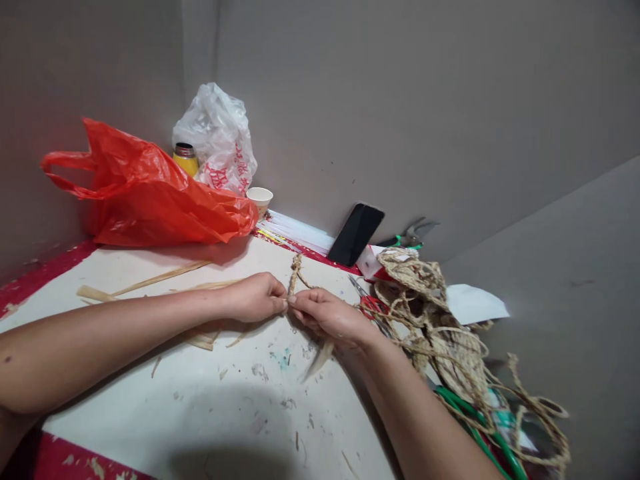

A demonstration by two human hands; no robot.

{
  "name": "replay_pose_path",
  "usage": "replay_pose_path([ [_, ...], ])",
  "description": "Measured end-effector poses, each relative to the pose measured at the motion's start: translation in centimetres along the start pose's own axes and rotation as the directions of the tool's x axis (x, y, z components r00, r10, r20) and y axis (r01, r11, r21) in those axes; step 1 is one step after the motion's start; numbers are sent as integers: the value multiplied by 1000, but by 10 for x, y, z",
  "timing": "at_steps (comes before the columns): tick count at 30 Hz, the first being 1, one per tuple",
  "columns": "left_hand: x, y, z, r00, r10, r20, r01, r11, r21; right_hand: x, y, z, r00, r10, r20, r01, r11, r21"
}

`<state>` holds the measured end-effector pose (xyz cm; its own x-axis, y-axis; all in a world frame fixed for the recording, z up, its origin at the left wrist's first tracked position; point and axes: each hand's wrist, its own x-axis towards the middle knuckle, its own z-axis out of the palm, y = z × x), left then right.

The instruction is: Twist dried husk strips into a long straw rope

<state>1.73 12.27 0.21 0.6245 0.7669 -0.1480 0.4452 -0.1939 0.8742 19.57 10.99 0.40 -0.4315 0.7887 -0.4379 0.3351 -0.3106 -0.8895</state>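
A short braided straw cord (295,270) stands up between my hands, with a knotted top and a thin loop on its right side. My left hand (256,297) is closed in a pinch at the cord's lower end. Right against it, my right hand (327,316) also pinches the cord, fingertips nearly touching those of the left. Pale loose strands (319,360) hang below my right hand, partly blurred. Flat dry straw strips (163,277) lie behind and beneath my left forearm. Scissors with red handles (373,305) rest just beyond my right hand.
A heap of twisted straw rope (455,353) covers the right side. Along the back are a phone (356,233), pruning shears (413,235), a paper cup (259,197), a red plastic bag (155,200), a white plastic bag (220,127) and a yellow bottle (186,160). Straw scraps dot the white tabletop (225,427).
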Motion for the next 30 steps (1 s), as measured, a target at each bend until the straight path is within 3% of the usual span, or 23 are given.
replay_pose_path([
  [4, -4, 11, -8, 999, 34, -12, -31, 983, 181, 0, -1, 9, 992, -21, -126, 25, 999, 29],
  [9, -13, 24, -7, 998, -20, -59, 42, 913, 405, 4, 2, 18, 974, -30, -224, 37, 999, 29],
  [16, -24, 31, 21, 993, -48, -107, 103, 798, 594, -1, -7, 24, 989, 9, -148, 27, 970, 240],
  [21, -28, 30, 30, 989, -9, -147, 92, 813, 575, -2, -7, 19, 997, 14, -70, 10, 946, 323],
  [23, -33, 33, 34, 996, 12, -88, 43, 808, 588, -1, -5, 15, 999, 7, -33, 4, 941, 338],
  [25, -41, 40, 37, 998, 31, 57, -59, 784, 618, -1, -4, 10, 1000, 1, 3, -2, 935, 356],
  [28, -54, 55, 33, 946, 61, 318, -239, 794, 559, -3, -3, 2, 999, -2, 54, -19, 924, 382],
  [30, -56, 61, 23, 936, 39, 351, -215, 851, 479, -4, -3, -3, 997, 0, 80, -32, 920, 391],
])
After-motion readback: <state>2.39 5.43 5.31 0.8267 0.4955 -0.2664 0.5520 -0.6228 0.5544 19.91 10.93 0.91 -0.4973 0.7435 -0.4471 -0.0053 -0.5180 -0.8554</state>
